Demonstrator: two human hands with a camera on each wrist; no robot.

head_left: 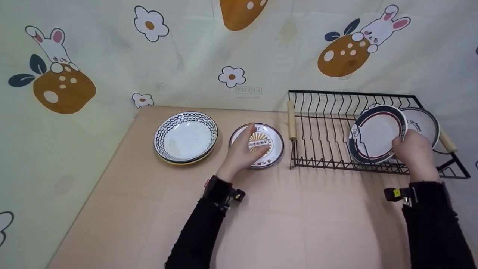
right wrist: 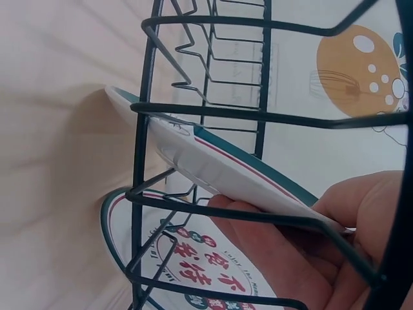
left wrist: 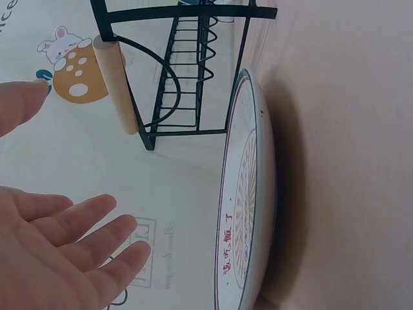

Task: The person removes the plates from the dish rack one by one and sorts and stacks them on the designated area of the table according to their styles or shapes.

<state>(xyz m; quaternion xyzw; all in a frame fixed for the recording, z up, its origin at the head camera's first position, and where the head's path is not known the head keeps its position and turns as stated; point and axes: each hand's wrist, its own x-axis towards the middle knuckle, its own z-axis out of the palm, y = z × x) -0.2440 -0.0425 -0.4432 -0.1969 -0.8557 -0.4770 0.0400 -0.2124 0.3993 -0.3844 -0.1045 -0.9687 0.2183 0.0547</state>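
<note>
My right hand pinches the rim of a plate with a dark green band, which stands tilted in the black wire dish rack. Behind it another plate leans in the rack's right end. In the right wrist view, fingers and thumb lie on both faces of the held plate. My left hand hovers over a small plate with a gold sunburst, its fingers spread and holding nothing. The left wrist view shows a gap between that hand and the plate.
Left of the sunburst plate, a bowl with a black wavy rim sits on top of a yellow-edged dish. Wooden handles flank the rack. A patterned cloth hangs behind the table.
</note>
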